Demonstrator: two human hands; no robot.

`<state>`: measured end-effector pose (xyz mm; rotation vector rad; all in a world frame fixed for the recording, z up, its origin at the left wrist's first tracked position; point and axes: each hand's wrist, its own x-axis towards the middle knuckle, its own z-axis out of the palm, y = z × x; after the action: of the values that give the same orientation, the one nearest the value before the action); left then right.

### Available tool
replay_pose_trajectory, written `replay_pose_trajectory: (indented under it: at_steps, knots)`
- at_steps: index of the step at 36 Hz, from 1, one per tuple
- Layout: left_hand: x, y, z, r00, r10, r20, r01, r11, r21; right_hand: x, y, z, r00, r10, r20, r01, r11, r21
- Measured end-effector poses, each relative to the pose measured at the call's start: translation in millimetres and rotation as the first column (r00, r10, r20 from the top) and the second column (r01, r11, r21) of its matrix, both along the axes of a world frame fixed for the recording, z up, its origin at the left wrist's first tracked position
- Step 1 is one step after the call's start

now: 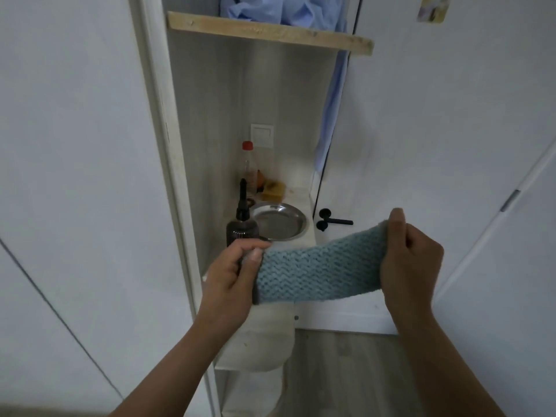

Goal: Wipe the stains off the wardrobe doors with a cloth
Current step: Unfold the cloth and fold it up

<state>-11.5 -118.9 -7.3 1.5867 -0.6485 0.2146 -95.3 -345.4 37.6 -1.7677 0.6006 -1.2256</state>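
Both forearms come in from below. Left grip [237, 266]: thumb on top, fingers curled under, pinching the left end of the cloth [319, 272]. Right grip [412, 260]: fingers folded round the right end, thumb up along its edge. Both are holding the cloth and nothing else that I can see.

Cloth: pale teal, thick, with a ribbed zigzag weave and a fuzzy nap. A dark grey edge shows at the left end. It is pulled into a flat band between the two grips, with the right end higher than the left. It is in the air in front of the open niche, touching neither door.

Below it: wood-look floor [346, 371] and a white rounded panel [258, 344].

Just behind the left grip, on the lower shelf [304, 240], stands a dark pump bottle [242, 233], upright. I cannot tell whether the fingers touch it. Beside it on the right lies a steel plate [278, 225]. Further back there is a clear bottle with a red cap [247, 164] and a yellowish lump [273, 186], too blurred to identify. A white wall plate [262, 135] sits on the back panel.

Up top: raw wooden shelf [270, 33] with crumpled light-blue fabric [282, 10] on it, and a strip of it hangs down the right side.

Flanking the niche: left door [75, 145], plain white, and right door [436, 115], white with a black lever handle [334, 221] low on its edge and a sticker [431, 7] near the top. Stains are not discernible from here.
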Motion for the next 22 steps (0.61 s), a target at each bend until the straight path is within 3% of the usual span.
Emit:
replay_pose_trajectory:
  at_steps: [2, 5, 9, 12, 16, 18, 22]
  knots:
    - [0.4, -6.5, -4.7, 0.999, 0.048, -0.016, -0.048, 0.999, -0.006, 8.0, 3.9, -7.9, 0.997, 0.008, -0.072, 0.000, 0.993, 0.121]
    - [8.5, -14.4, -22.9, 0.962, 0.105, -0.253, -0.115, 0.993, -0.023, 15.8, 7.4, -30.3, 0.984, 0.021, -0.177, 0.044, 0.933, 0.358]
    - [16.6, -5.7, -33.7, 0.908, 0.097, -0.407, -0.111, 0.994, -0.011, 16.5, 5.0, -39.7, 0.923, 0.244, -0.297, -0.011, 0.790, 0.614]
    - [19.4, 4.3, -36.4, 0.896, 0.024, -0.444, -0.036, 0.999, -0.019, 13.7, 2.0, -38.7, 0.870, 0.441, -0.220, -0.132, 0.639, 0.758]
    - [17.3, 17.2, -34.2, 0.854, -0.184, -0.486, 0.172, 0.983, -0.070, 0.8, -4.6, -39.0, 0.769, 0.638, -0.046, -0.401, 0.536, 0.743]
    - [16.9, 23.5, -32.9, 0.857, -0.212, -0.470, 0.225, 0.974, -0.028, -3.7, -10.4, -42.7, 0.745, 0.664, -0.060, -0.445, 0.562, 0.697]
    - [19.8, 25.9, -33.6, 0.878, -0.058, -0.475, 0.097, 0.994, 0.059, -0.3, -9.8, -44.9, 0.831, 0.482, -0.276, -0.315, 0.818, 0.481]
